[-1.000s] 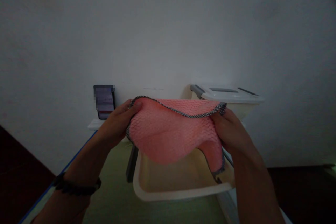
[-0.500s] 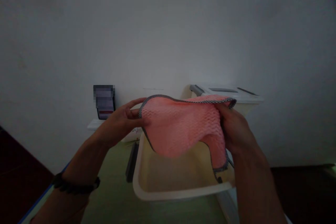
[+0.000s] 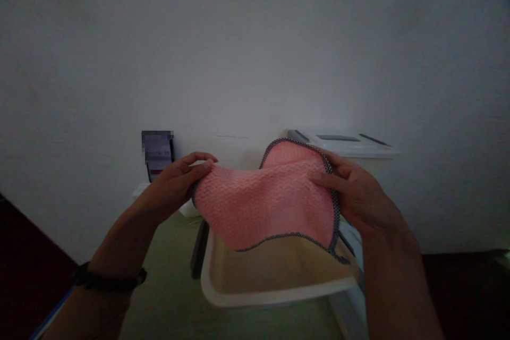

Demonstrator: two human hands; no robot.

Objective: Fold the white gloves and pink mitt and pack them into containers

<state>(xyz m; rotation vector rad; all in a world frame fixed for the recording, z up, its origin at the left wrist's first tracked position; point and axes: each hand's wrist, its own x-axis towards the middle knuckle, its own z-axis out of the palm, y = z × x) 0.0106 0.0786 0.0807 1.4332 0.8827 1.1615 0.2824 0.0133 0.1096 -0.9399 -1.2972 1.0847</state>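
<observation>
A pink cleaning cloth [image 3: 263, 202] with a black-and-white checked border hangs between my two hands, above an open cream plastic bin [image 3: 274, 297]. My left hand [image 3: 175, 183] pinches the cloth at its left side, thumb and fingers closed on it. On the right, my right hand [image 3: 354, 191] grips the other side, with the thumb lying over the front of the fabric. Part of the cloth folds up and back behind its upper edge. A small loop hangs at the lower right corner. The cloth hides the bin's far rim.
A phone [image 3: 161, 156] with a partly blurred screen stands on a white ledge at the left. Behind my right hand is a white-lidded container [image 3: 358, 146] against the wall. The bin rests on a green tabletop [image 3: 163, 276]. A dark bracelet circles my left wrist.
The cloth has turned and been regripped: its checked top edge has given way to a fold, and a border now runs along the bottom. My left hand has moved slightly left.
</observation>
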